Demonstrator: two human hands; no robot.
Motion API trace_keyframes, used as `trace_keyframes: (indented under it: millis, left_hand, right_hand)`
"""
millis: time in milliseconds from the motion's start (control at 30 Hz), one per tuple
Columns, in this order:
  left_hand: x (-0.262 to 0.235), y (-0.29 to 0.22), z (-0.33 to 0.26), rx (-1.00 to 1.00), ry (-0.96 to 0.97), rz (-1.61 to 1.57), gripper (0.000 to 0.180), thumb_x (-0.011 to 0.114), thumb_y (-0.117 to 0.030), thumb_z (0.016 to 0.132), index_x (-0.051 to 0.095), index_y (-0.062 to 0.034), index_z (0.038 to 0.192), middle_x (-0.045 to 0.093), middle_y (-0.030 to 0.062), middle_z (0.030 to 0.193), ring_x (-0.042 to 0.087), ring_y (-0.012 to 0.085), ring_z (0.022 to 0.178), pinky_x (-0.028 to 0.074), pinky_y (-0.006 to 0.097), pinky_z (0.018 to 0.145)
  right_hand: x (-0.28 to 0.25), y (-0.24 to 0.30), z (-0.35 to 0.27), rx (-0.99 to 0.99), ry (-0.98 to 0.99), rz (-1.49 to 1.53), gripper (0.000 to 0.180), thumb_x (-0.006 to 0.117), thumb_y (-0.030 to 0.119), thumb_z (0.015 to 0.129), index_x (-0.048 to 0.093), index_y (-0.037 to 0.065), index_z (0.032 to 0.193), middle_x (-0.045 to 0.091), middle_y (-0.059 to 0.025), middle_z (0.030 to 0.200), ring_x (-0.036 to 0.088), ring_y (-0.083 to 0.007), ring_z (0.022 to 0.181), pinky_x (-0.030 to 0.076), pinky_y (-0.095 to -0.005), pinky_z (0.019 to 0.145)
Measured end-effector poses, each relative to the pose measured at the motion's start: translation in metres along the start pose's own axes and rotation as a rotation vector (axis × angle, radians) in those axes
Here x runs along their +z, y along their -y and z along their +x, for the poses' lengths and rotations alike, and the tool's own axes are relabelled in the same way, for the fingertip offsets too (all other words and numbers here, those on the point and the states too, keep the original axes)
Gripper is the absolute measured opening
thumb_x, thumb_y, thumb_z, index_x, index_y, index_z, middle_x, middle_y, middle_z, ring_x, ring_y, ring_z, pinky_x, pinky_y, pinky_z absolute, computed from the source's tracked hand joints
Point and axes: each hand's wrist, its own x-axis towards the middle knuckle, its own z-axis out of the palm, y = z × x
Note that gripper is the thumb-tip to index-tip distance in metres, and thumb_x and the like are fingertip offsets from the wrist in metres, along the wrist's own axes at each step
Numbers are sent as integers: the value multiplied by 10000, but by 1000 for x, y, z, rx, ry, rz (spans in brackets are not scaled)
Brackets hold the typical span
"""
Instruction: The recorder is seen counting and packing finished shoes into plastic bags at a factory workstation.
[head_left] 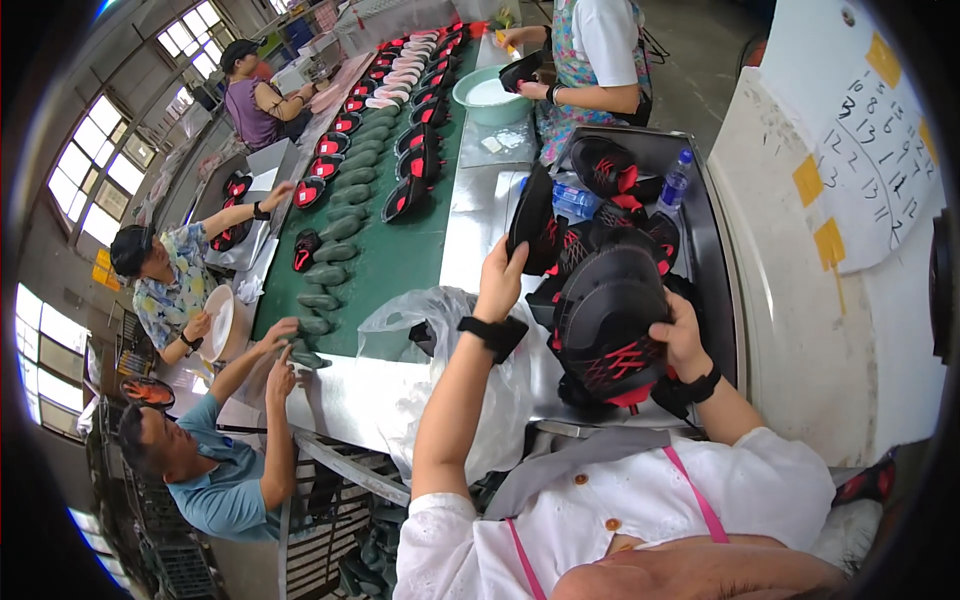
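My left hand (498, 285) is closed on the lower end of a long, dark shoe piece (531, 208), held up on edge. It looks like a black sole, though its other face is hidden. In my right hand (682, 335) is a black shoe upper (610, 350) with a red criss-cross pattern and a red tab, gripped along its right side. Both hands are over a metal tray (725, 270) heaped with black-and-red shoe uppers (604, 165). My wrists have black bands.
A clear plastic bag (465, 385) lies left of my left forearm. Bottles (676, 178) stand and lie in the tray. The green conveyor (385, 265) carries rows of uppers and grey-green shoe lasts (345, 225). Co-workers line both sides; one works by a pale green basin (490, 100).
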Motion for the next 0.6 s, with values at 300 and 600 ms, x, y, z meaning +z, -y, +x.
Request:
trace_keyframes:
  millis: [300,600]
  left_hand:
    - [-38,-54,-109,-363,101,-489,523,640,-198,797,443,18,1230,550,61,1138,524,159,1033,401,293,910]
    - [-205,-40,-105,-191,-623,-633,374,632,-165,787,524,11,1099,588,72,1041,580,205,932,452,335,856]
  right_hand:
    - [53,-72,74,365,170,23,264,608,189,839,510,11,1008,576,-15,842,561,-75,693,452,-190,621]
    - [135,-86,89,370,330,96,363,527,172,885,399,46,1200,458,-89,1143,549,-178,935,450,-277,752]
